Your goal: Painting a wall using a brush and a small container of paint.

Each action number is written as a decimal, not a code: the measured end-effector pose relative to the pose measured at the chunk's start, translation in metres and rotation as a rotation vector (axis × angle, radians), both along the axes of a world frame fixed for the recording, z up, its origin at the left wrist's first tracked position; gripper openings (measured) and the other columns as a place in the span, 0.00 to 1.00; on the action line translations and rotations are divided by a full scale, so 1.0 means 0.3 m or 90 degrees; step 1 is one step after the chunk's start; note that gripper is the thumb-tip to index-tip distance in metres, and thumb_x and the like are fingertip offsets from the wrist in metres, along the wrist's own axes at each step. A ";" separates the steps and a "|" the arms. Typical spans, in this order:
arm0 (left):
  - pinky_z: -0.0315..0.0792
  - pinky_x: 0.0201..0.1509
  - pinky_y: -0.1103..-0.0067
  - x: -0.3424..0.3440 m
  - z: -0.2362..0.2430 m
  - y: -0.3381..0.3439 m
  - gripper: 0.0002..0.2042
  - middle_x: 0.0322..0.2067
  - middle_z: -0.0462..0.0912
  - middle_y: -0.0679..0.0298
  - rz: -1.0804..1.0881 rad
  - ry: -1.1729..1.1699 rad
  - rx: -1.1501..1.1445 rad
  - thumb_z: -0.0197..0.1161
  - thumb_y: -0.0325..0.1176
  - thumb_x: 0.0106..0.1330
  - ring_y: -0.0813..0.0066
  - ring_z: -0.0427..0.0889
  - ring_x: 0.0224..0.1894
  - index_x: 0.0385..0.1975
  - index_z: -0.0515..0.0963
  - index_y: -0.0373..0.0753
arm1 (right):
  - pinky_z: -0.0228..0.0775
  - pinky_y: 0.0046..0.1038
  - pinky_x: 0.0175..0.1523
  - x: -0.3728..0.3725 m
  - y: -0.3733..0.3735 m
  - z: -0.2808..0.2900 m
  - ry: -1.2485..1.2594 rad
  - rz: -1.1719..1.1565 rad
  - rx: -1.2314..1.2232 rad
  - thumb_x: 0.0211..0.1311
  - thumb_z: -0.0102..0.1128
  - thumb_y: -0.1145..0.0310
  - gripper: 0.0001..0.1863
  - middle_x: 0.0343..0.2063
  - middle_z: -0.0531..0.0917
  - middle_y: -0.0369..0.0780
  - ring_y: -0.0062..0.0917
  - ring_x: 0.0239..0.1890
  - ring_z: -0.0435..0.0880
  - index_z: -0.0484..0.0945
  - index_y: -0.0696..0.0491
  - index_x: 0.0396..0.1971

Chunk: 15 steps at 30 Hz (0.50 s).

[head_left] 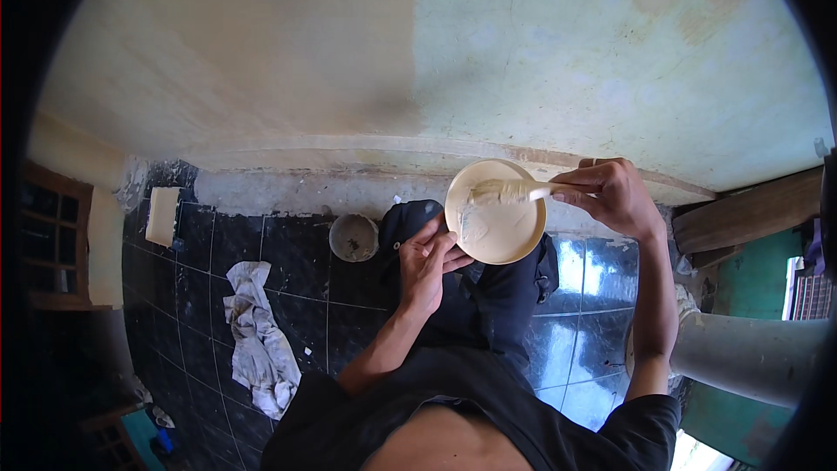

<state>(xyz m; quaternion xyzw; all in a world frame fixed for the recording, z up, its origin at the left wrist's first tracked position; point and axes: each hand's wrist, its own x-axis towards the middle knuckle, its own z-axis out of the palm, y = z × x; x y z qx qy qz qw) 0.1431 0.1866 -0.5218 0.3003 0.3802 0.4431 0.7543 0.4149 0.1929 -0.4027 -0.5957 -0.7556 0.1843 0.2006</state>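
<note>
A round, shallow container (493,234) of cream paint is held tilted by my left hand (427,266), its fingers gripping the rim at the lower left. My right hand (609,196) is closed on the handle of a paintbrush (508,192), whose cream-coated bristles lie over the inside of the container. Beyond both hands rises a wall (523,52), patchy in pale green and beige, with a rough strip along its foot.
A grey bucket (353,238), a cream tray-like piece (162,216) and a crumpled whitish cloth (261,340) are on the black tiled floor (214,296) to the left. At the right are a wooden beam (745,214) and a thick grey cylinder (745,353).
</note>
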 end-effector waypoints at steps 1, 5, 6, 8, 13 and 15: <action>0.82 0.41 0.70 0.002 0.000 -0.001 0.22 0.46 0.80 0.55 -0.001 0.009 -0.006 0.54 0.27 0.65 0.64 0.85 0.38 0.60 0.65 0.32 | 0.72 0.28 0.28 0.012 -0.005 -0.002 0.018 -0.035 -0.028 0.55 0.66 0.58 0.12 0.24 0.85 0.40 0.29 0.22 0.82 0.87 0.49 0.32; 0.83 0.40 0.73 0.011 0.000 -0.007 0.21 0.48 0.79 0.56 -0.006 0.012 0.006 0.53 0.29 0.66 0.67 0.85 0.37 0.59 0.66 0.32 | 0.72 0.24 0.27 0.020 -0.010 0.015 -0.058 -0.067 -0.130 0.56 0.66 0.63 0.10 0.26 0.86 0.42 0.25 0.21 0.83 0.86 0.54 0.32; 0.82 0.40 0.73 0.011 -0.004 -0.009 0.21 0.48 0.79 0.56 -0.007 0.011 0.004 0.53 0.29 0.66 0.67 0.85 0.37 0.59 0.65 0.32 | 0.72 0.24 0.27 0.019 -0.009 0.009 -0.057 -0.066 -0.132 0.56 0.66 0.63 0.10 0.26 0.86 0.42 0.25 0.21 0.83 0.86 0.54 0.32; 0.82 0.40 0.73 0.012 -0.008 -0.014 0.21 0.48 0.79 0.56 -0.010 0.009 0.001 0.53 0.29 0.66 0.67 0.85 0.38 0.59 0.65 0.32 | 0.72 0.24 0.26 0.017 -0.013 -0.006 -0.079 -0.061 -0.124 0.56 0.66 0.64 0.09 0.25 0.86 0.41 0.25 0.20 0.82 0.86 0.53 0.30; 0.82 0.41 0.72 0.010 0.001 -0.024 0.21 0.48 0.79 0.55 -0.017 0.012 0.011 0.52 0.29 0.66 0.67 0.85 0.38 0.59 0.66 0.32 | 0.71 0.23 0.25 0.019 -0.011 -0.014 -0.157 -0.011 -0.048 0.53 0.67 0.65 0.08 0.23 0.85 0.41 0.23 0.19 0.82 0.87 0.54 0.29; 0.82 0.41 0.72 0.007 0.002 -0.026 0.20 0.47 0.79 0.55 -0.006 0.003 0.002 0.52 0.29 0.66 0.67 0.85 0.38 0.58 0.66 0.32 | 0.71 0.23 0.26 0.018 -0.012 -0.003 -0.156 -0.019 -0.045 0.52 0.68 0.65 0.09 0.23 0.85 0.41 0.22 0.20 0.82 0.87 0.54 0.30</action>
